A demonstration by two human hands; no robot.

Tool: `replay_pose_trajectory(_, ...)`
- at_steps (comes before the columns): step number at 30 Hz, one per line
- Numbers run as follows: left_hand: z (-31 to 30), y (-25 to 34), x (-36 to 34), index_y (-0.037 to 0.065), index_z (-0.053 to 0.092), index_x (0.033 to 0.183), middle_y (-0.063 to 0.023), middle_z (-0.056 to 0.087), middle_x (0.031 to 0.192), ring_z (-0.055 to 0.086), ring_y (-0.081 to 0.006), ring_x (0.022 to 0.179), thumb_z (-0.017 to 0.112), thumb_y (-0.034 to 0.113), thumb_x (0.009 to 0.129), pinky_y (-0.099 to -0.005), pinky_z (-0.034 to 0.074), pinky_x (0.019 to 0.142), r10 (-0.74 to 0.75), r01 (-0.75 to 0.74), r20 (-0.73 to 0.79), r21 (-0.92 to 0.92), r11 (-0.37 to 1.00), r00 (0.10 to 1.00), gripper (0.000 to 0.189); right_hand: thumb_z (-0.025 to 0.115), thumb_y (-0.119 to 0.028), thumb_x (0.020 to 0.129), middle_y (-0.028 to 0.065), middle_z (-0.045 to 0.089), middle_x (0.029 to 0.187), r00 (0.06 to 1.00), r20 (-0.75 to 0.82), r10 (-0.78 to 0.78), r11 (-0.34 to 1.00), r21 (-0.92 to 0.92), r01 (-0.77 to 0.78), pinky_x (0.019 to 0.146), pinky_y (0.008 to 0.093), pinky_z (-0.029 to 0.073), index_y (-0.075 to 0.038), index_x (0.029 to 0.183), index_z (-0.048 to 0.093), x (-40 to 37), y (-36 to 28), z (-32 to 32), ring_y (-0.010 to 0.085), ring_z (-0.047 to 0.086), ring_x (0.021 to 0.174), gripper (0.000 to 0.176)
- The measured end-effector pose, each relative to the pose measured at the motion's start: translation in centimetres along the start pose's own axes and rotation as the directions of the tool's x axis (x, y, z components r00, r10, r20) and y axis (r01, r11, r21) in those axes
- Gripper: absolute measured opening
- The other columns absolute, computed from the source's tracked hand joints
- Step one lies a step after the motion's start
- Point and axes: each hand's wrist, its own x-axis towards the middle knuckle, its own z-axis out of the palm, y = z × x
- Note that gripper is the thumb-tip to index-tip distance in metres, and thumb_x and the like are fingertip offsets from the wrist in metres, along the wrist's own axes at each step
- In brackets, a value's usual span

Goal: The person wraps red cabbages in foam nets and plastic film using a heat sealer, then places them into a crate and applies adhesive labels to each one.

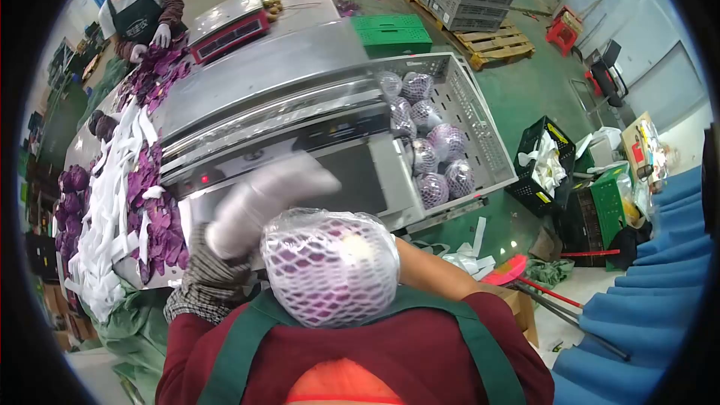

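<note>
At the top of my view, right of centre, stacked crates (470,9) stand on a wooden pallet (501,46). I make out a red stool (561,34) at upper right and a black crate (529,192) holding crumpled white material (549,166) at right. Lower right, I see a blue curtain (641,304) and a red dustpan (505,270). An aproned person (142,21) stands upper left.

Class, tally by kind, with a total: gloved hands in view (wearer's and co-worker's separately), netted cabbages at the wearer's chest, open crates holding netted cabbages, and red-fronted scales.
Wearer's gloved left hand: 1
Co-worker's gloved hands: 2
Netted cabbage at the chest: 1
Open crate: 1
Red-fronted scale: 1
Total: 6
</note>
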Motion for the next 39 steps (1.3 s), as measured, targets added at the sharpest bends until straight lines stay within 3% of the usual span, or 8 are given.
replay_pose_trajectory(7,9.9,-7.2,7.6,-0.001,0.036,0.128,-0.0185,0.047,0.124,0.049,-0.0286,0.112,0.032,0.065,0.083,-0.0410,0.037,0.098,-0.581,0.349,0.000,-0.799,0.489,0.814,0.080,0.051,-0.025,0.090,0.0194,0.035,0.132,0.702,-0.540,-0.465,0.858,-0.470,0.206,0.096,0.0367,0.037,-0.001,0.136,0.021,-14.9,-7.9,-4.9,0.0248,0.040,0.119,0.060)
replay_pose_trajectory(9,11.8,-9.0,11.4,0.001,0.036,0.128,-0.0163,0.048,0.124,0.049,-0.0260,0.112,0.030,0.060,0.087,-0.0392,0.037,0.098,-0.687,0.440,0.040,-0.794,0.419,0.726,0.072,0.071,-0.046,0.067,0.0180,0.028,0.136,0.793,-0.152,-0.590,0.284,-0.958,0.028,0.103,0.0390,0.028,-0.001,0.138,0.011,-16.6,-10.0,-4.9,0.0270,0.029,0.128,0.104)
replay_pose_trajectory(15,13.6,-11.1,17.8,0.000,0.020,0.137,-0.0128,0.025,0.141,0.028,-0.0251,0.128,0.044,0.052,0.087,-0.0400,0.022,0.106,-0.540,0.518,-0.066,-0.205,0.831,0.839,0.076,0.058,-0.037,0.080,0.0143,0.053,0.114,0.385,-0.669,-0.636,0.763,-0.472,0.440,0.092,0.0369,0.043,0.001,0.121,0.043,-25.4,-18.1,-17.3,0.0244,0.054,0.104,0.058)
replay_pose_trajectory(21,10.2,-10.2,11.6,-0.002,0.045,0.122,-0.0119,0.046,0.127,0.047,-0.0218,0.114,0.047,0.049,0.087,-0.0361,0.038,0.094,-0.670,0.595,-0.272,-0.312,0.741,0.691,0.061,0.071,-0.020,0.074,0.0123,0.054,0.110,-0.198,-0.581,-0.789,0.609,-0.781,-0.139,0.088,0.0311,0.042,0.005,0.118,0.043,-30.8,-22.9,-33.8,0.0192,0.052,0.099,0.059)
replay_pose_trajectory(25,9.7,-8.6,7.6,-0.003,0.050,0.116,-0.0138,0.052,0.119,0.054,-0.0208,0.104,0.045,0.044,0.090,-0.0335,0.043,0.088,-0.657,0.558,-0.458,-0.350,0.753,0.600,0.054,0.056,-0.030,0.086,0.0135,0.053,0.118,-0.081,-0.693,-0.716,0.643,-0.610,-0.464,0.095,0.0321,0.036,0.005,0.122,0.044,-31.7,-23.1,-38.9,0.0214,0.049,0.110,0.052)
replay_pose_trajectory(28,8.8,-6.7,3.9,-0.002,0.051,0.115,-0.0123,0.054,0.116,0.055,-0.0190,0.102,0.043,0.037,0.092,-0.0314,0.044,0.087,-0.628,0.531,-0.586,-0.358,0.768,0.512,0.045,0.047,-0.043,0.086,0.0271,0.032,0.134,0.023,-0.483,-0.875,0.067,-0.169,-0.983,0.103,0.0434,0.027,0.006,0.131,0.031,-29.3,-22.5,-35.2,0.0391,0.033,0.124,0.068)
replay_pose_trajectory(30,8.2,-5.7,1.7,-0.001,0.052,0.114,-0.0111,0.056,0.113,0.056,-0.0182,0.100,0.042,0.033,0.093,-0.0303,0.045,0.086,-0.611,0.527,-0.656,-0.361,0.769,0.443,0.041,0.052,-0.033,0.084,0.0283,0.027,0.136,0.267,-0.607,-0.749,0.040,-0.444,-0.895,0.108,0.0394,0.017,0.007,0.134,0.024,-31.5,-20.8,-41.6,0.0362,0.025,0.129,0.069)
replay_pose_trajectory(39,-1.8,-2.2,-17.1,0.000,0.061,0.097,-0.0039,0.062,0.087,0.058,-0.0098,0.078,0.049,0.027,0.089,-0.0254,0.046,0.071,-0.066,0.631,-0.994,0.005,0.776,0.090,0.030,0.054,-0.036,0.085,0.0218,0.062,0.095,0.160,-0.591,-0.791,0.315,-0.617,-0.722,0.074,0.0382,0.046,0.005,0.102,0.060,-26.5,-28.5,-38.9,0.0305,0.057,0.083,0.045)
